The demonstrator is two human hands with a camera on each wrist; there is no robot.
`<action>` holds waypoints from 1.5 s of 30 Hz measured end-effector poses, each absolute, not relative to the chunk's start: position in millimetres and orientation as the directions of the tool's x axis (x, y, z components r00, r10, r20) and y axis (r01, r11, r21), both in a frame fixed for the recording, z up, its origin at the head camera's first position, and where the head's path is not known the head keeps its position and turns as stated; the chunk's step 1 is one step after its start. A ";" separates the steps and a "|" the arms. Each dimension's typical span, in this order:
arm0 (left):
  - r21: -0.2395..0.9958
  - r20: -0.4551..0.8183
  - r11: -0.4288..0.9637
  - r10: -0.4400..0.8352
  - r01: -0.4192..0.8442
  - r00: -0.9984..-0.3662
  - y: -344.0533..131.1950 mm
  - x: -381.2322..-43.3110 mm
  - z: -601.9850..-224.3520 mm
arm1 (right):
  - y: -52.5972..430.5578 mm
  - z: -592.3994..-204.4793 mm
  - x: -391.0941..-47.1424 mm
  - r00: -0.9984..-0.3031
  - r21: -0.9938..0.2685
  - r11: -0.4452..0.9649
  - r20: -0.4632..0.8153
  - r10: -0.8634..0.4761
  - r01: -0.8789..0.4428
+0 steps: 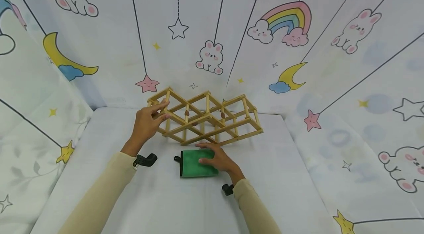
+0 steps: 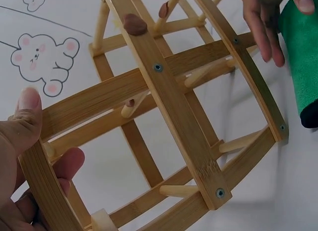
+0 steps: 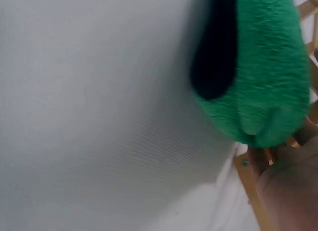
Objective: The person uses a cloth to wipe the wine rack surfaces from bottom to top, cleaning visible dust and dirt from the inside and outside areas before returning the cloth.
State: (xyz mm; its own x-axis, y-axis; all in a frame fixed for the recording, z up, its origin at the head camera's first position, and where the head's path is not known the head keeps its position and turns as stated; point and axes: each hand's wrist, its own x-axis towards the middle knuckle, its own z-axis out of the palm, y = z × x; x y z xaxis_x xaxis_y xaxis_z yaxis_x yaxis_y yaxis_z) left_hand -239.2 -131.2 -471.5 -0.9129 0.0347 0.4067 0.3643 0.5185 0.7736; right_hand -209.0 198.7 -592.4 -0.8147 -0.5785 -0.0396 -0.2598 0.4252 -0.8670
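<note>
My left hand (image 1: 144, 125) grips the rack (image 2: 169, 112) at its left end, thumb opposing fingers. The rack is at center frame. My right hand (image 1: 221, 158), fingers spread, is over the cloth (image 1: 195, 167), lower center, on the tabletop (image 1: 165, 204); I cannot confirm contact.

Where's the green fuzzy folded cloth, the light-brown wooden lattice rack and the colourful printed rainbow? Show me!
Green fuzzy folded cloth (image 1: 193, 165): head view, on its flat top.
Light-brown wooden lattice rack (image 2: 180, 116): left wrist view, on a flat slat.
Colourful printed rainbow (image 1: 287, 17): head view, on its coloured bands.
</note>
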 end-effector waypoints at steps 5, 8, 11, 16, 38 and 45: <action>0.770 0.410 0.519 0.041 0.370 -0.911 -129.6 -239.3 -470.3 | 200.4 -597.7 -210.9 -0.807 -0.865 0.452 -0.098 -0.582 -0.220; 0.767 0.412 0.524 0.039 0.370 -0.910 -129.6 -239.5 -469.5 | 202.5 -595.0 -212.5 -0.793 -0.863 0.445 -0.090 -0.602 -0.239; 0.770 0.408 0.526 0.031 0.362 -0.913 -130.2 -239.7 -469.6 | 203.9 -589.8 -215.4 -0.775 -0.852 0.453 -0.094 -0.625 -0.262; 0.775 0.396 0.526 0.026 0.349 -0.918 -130.8 -239.4 -470.8 | 205.0 -582.5 -218.5 -0.739 -0.812 0.526 -0.189 -0.647 -0.253; 0.760 0.366 0.559 0.055 0.333 -0.929 -133.7 -238.1 -470.0 | 178.0 -582.5 -196.6 -0.682 -0.776 0.598 -0.328 -0.654 -0.200; 0.736 0.369 0.582 0.082 0.345 -0.926 -132.6 -240.6 -471.2 | 188.8 -574.2 -177.6 -0.777 -0.847 0.500 -0.190 -0.600 -0.180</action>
